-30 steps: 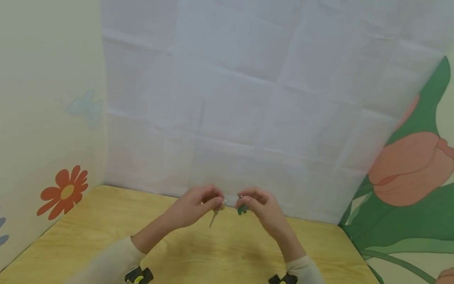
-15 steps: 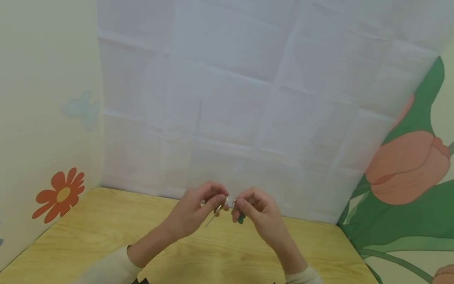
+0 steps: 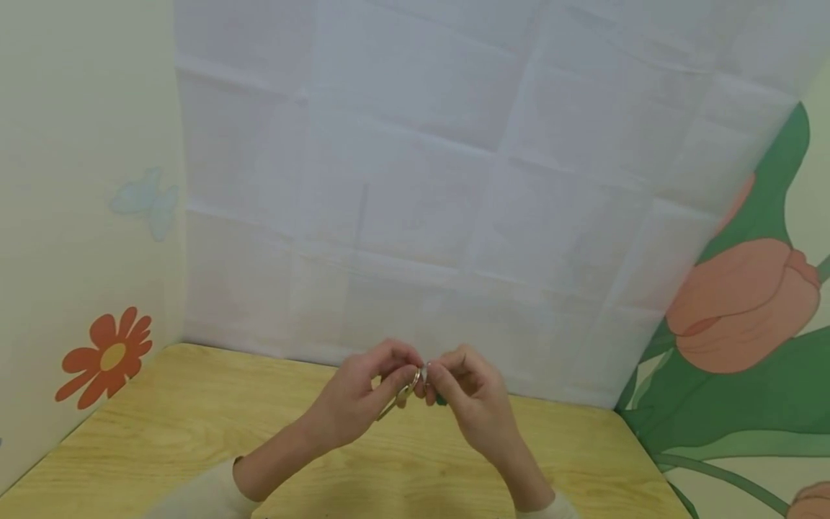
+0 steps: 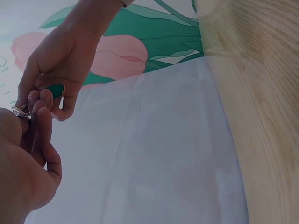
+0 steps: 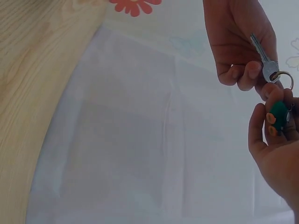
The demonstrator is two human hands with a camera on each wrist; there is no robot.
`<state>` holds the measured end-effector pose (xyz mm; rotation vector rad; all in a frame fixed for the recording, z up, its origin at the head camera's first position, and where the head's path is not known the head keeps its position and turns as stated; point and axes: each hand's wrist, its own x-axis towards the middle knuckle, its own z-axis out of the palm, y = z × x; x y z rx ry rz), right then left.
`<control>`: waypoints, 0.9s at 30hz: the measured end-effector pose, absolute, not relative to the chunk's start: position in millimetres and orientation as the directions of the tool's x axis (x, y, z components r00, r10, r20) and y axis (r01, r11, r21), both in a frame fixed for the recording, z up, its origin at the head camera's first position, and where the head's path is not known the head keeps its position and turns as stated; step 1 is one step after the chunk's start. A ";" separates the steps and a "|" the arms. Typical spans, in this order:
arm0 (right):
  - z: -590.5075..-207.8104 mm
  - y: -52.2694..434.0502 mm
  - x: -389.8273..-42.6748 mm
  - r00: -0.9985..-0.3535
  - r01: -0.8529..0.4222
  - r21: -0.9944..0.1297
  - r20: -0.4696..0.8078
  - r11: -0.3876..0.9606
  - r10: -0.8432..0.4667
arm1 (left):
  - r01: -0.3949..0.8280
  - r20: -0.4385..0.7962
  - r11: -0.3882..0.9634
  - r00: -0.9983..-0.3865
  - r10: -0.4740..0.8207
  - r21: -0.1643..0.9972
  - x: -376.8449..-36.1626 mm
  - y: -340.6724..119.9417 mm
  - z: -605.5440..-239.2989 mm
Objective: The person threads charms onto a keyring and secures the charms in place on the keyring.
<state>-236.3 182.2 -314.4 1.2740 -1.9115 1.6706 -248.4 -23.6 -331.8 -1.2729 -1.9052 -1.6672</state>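
Observation:
In the head view both hands meet above the table, fingertips close together. My left hand (image 3: 350, 396) pinches a key ring (image 5: 292, 80) between thumb and finger. From that ring hangs a silver key (image 5: 269, 69), its blade slanting away in the right wrist view. Thumb and forefinger of my right hand (image 3: 480, 396) pinch the metal end of a small green charm (image 5: 279, 114) with orange bits. Most of the charm tucks under the right fingers in the head view. Where ring and charm's metal end meet, fingertips cover part of them.
A wood-grain table (image 3: 272, 411) lies below the hands. Behind it hangs a creased white cloth (image 3: 402, 180). Side panels carry a red flower (image 3: 112, 357) on the left and a pink tulip (image 3: 746, 310) on the right.
The hands have come together, closing the gap between key ring and charm. The charm has turned and is now mostly hidden behind the right fingers.

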 end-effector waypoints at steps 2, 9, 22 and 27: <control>-314.5 181.3 -236.5 -0.551 -0.777 -0.626 0.728 -0.067 -0.407 | 0.763 0.716 -0.069 -0.565 0.411 0.642 -247.2 -23.6 -331.2; -318.1 177.4 -238.4 -0.539 -0.802 -0.594 0.761 -0.055 -0.361 | 0.761 0.709 -0.037 -0.584 0.395 0.647 -244.3 -22.3 -332.2; -316.8 175.5 -231.6 -0.550 -0.831 -0.547 0.785 0.097 -0.285 | 0.689 0.644 0.056 -0.701 0.306 0.723 -245.2 -22.9 -332.4; -316.1 174.7 -229.1 -0.587 -0.808 -0.573 0.769 0.136 -0.254 | 0.707 0.661 0.063 -0.685 0.305 0.704 -244.5 -23.0 -333.2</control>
